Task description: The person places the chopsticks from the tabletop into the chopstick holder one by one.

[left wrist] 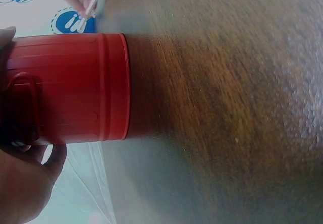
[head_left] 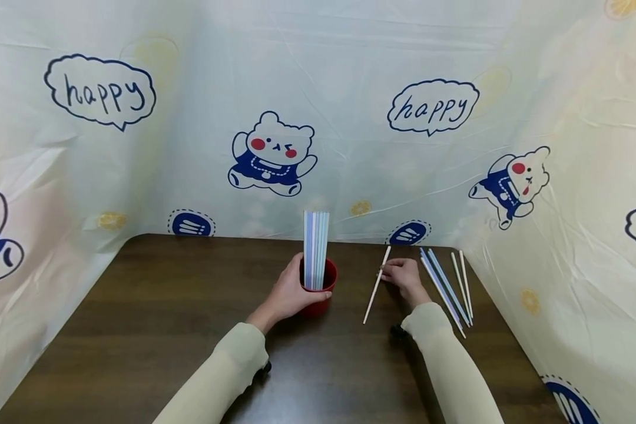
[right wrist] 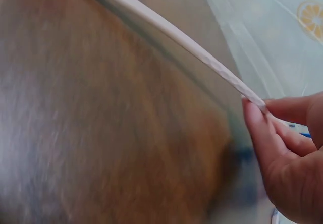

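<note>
My left hand (head_left: 288, 292) grips a red metal bucket (head_left: 316, 306) on the table. Upright in the bucket stands a bundle of pale blue, lilac and white straws (head_left: 317, 250). The left wrist view shows the red bucket (left wrist: 65, 88) side-on, with part of my left hand (left wrist: 25, 186) against it. To the bucket's right, my right hand (head_left: 403, 275) pinches a whitish straw (head_left: 373, 299) between thumb and fingers. In the right wrist view the pale straw (right wrist: 174, 35) slants up and left from the fingertips of my right hand (right wrist: 292, 158).
Right of my right hand, lilac and blue straws (head_left: 445, 288) lie on the dark wooden table (head_left: 138, 330), with two whitish straws (head_left: 463, 285) beside them. A printed cloth (head_left: 350, 53) hangs behind the table and along its sides.
</note>
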Tool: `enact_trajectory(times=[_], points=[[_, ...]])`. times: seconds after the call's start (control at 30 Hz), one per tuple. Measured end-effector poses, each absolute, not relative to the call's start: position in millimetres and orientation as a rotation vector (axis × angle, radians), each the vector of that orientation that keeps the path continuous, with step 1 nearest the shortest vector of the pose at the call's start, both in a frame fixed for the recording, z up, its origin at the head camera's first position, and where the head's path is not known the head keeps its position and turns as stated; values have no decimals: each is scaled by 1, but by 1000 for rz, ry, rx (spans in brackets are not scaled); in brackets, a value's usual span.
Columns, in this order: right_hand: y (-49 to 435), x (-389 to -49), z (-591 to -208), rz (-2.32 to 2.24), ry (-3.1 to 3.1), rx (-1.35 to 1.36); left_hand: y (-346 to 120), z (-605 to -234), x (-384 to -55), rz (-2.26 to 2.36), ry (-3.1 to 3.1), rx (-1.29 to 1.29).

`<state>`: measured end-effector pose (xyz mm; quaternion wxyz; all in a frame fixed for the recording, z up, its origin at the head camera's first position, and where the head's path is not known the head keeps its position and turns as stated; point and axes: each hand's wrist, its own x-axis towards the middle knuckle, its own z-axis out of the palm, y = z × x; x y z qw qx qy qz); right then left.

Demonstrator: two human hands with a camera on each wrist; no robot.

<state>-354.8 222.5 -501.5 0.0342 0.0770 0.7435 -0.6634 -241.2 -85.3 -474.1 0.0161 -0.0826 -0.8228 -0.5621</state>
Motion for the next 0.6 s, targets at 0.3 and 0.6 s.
enact_trajectory(times=[0.3, 0.6], points=[[203, -358, -464, -2351, 2374, 95, -84, -477, -240, -1762, -2545, -254], [182, -348, -409, -2413, 2355, -106, -84, -475, -242, -1735, -2557, -256]])
